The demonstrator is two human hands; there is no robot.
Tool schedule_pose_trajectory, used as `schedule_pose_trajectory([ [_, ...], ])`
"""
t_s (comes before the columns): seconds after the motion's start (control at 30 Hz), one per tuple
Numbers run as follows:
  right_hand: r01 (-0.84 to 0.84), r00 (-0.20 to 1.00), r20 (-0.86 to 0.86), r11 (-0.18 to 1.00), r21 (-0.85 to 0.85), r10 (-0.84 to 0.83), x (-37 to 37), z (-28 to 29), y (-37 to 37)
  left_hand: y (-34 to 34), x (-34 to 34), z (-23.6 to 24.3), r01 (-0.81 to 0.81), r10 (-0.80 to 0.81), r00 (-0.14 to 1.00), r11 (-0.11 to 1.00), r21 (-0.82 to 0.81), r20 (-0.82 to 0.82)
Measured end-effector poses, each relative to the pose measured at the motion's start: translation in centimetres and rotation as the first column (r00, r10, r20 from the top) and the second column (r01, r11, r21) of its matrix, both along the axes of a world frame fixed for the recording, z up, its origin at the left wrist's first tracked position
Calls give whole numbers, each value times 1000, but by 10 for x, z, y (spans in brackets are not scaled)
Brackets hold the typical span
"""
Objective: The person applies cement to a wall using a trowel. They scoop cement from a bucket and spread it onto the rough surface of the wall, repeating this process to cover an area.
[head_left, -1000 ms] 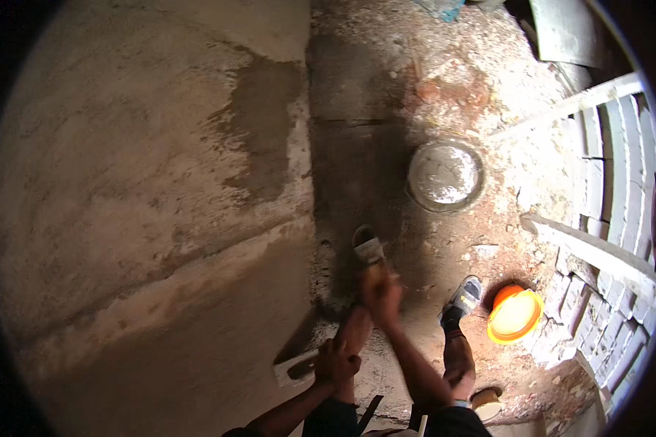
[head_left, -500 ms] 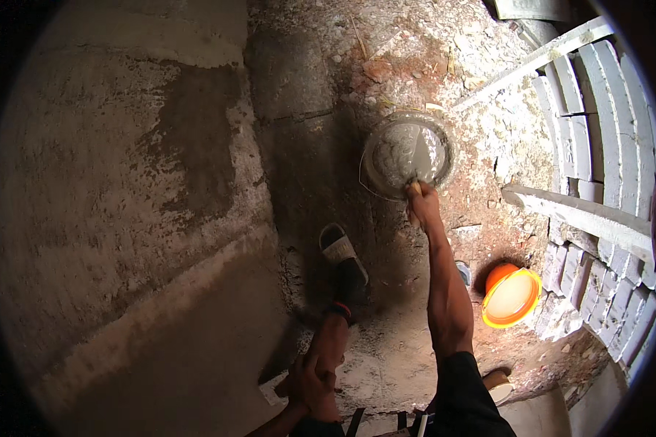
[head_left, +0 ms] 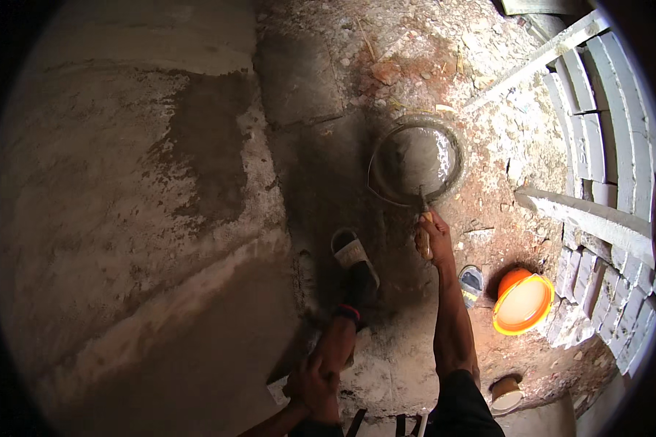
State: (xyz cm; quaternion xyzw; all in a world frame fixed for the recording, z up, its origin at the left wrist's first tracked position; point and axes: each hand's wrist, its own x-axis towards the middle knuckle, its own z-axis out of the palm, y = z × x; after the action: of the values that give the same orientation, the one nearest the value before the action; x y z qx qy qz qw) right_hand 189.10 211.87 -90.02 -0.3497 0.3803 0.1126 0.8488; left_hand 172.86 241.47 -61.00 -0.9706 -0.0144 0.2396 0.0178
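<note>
My right hand (head_left: 436, 237) grips the wooden handle of a trowel (head_left: 424, 247). The metal shank reaches the near rim of a round pan (head_left: 455, 178) that has a thin wire bail; its blade cannot be made out. Wet grey mortar (head_left: 412, 156), shiny on its right side, fills the pan. At the lower middle, my left hand (head_left: 313, 382) is closed round my bare left leg (head_left: 335, 341). A reddish band (head_left: 349, 312) circles that leg above a light-strapped slipper (head_left: 352, 253).
An orange bucket (head_left: 514, 320) holding cloudy liquid stands right, beside another slipper (head_left: 471, 284). Below it lies a small round container (head_left: 506, 395). Stacked grey blocks (head_left: 623, 138) and white-crusted beams (head_left: 590, 215) line the right. A wall with a damp patch (head_left: 208, 138) fills the left.
My right hand has drawn the trowel back toward me, from over the mortar to outside the near rim. My left hand stays on the leg. The whole view has shifted slightly.
</note>
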Motion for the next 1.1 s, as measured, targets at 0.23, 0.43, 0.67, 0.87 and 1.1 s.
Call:
schedule_pose_trajectory([
  [0.23,186,983,59,934,-305,-176,-9,170,-34,10,-5,-4,-127,98,952,988,-86,-290],
  [0.43,262,961,117,678,-687,-252,-11,184,35,21,-25,-12,-100,100,993,995,-4,-62],
  [0.67,-682,695,-387,383,-624,606,-19,70,263,-13,19,17,-147,118,911,988,-46,-396],
  [0.87,26,780,541,847,-531,316,-5,300,367,18,-12,9,-135,115,939,990,-40,-324],
  [1.1,-109,954,95,624,-774,284,2,169,158,26,-35,-9,-41,35,988,999,-31,-151],
])
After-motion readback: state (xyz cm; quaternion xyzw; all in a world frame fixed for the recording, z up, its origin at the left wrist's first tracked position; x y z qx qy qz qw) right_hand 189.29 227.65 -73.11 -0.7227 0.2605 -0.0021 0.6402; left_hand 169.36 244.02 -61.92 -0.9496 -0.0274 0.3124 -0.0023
